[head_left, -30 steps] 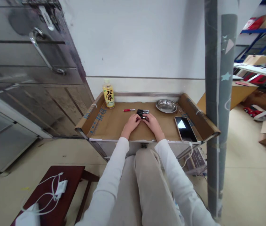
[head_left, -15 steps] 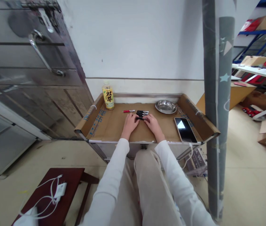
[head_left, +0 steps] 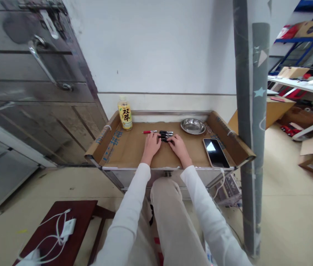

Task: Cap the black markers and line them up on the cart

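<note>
Several black pens lie side by side in a small row on the cardboard-lined top. My left hand is at the left ends of the row, its fingers closed on the nearest black pen. On the other side, my right hand has its fingertips at the right end of that same pen. The fingers partly hide the pen. A red pen lies on its own just beyond my left hand, touched by neither hand.
A yellow-labelled drink bottle stands at the back left. At the back right is a round metal bowl, with a phone on a cable in front. Cardboard side walls edge the cart top. A dark red stool holds white cables.
The nearest black pen has moved away from me, up against the row, with both hands on its ends. The view has shifted slightly.
</note>
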Demonstrator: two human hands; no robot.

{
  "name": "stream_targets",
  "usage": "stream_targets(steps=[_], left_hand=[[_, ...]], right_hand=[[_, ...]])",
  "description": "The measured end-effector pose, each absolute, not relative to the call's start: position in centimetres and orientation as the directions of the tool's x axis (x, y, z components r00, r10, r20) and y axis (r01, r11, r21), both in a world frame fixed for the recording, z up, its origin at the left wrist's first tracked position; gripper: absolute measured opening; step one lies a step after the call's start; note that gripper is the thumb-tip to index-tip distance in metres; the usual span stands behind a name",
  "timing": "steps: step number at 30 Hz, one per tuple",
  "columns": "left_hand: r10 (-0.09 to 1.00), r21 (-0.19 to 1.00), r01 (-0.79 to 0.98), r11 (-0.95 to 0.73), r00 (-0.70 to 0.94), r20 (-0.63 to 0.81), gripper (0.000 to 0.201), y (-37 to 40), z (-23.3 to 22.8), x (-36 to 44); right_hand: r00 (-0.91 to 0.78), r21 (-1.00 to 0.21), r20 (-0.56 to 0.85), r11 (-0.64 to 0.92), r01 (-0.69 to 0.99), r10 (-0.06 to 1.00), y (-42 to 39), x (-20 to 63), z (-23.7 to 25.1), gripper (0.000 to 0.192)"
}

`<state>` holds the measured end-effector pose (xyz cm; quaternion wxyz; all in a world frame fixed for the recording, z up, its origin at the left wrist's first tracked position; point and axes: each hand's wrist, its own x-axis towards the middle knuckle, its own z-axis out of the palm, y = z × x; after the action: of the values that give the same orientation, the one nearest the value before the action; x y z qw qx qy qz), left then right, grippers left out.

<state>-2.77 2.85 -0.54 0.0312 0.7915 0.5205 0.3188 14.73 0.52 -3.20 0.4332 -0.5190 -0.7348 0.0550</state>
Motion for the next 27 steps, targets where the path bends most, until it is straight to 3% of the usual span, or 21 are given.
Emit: stream_targets(steps=[5, 10, 15, 22, 27], left_hand=[[0.9, 0.415, 0.906, -0.082, -0.112, 0.422, 0.045, 2.57, -0.47, -2.49], [0.926, 0.307, 0.946, -0.106, -0.019, 0.378, 0.057, 2.76, -0.94, -2.45], [0.937, 0.318, 0.943, -0.101, -0.016, 0.348, 0.058, 3.11, -1.27, -2.46], [0.887, 0.446, 0.888, -0.11, -0.114, 0.447, 0.031, 2.87, -1.23, -2.21], [0.84, 0.437, 0.895, -0.093, -0.165, 0.517, 0.019, 2.76, -1.3, -2.15]], right_hand=[[-0.066, -0.569, 0.577, 0.458, 0.683, 0.814, 0.52, 14.7, -3.26, 0.02], [-0.047, -0.59, 0.573, 0.452, 0.669, 0.818, 0.51, 14.61, -3.22, 0.021], [-0.053, -0.597, 0.551, 0.438, 0.672, 0.833, 0.38, 14.67, -3.1, 0.021], [-0.086, -0.523, 0.559, 0.432, 0.735, 0.825, 0.53, 14.59, -3.1, 0.022], [-0.125, -0.491, 0.572, 0.46, 0.74, 0.811, 0.6, 14.48, -3.07, 0.024]])
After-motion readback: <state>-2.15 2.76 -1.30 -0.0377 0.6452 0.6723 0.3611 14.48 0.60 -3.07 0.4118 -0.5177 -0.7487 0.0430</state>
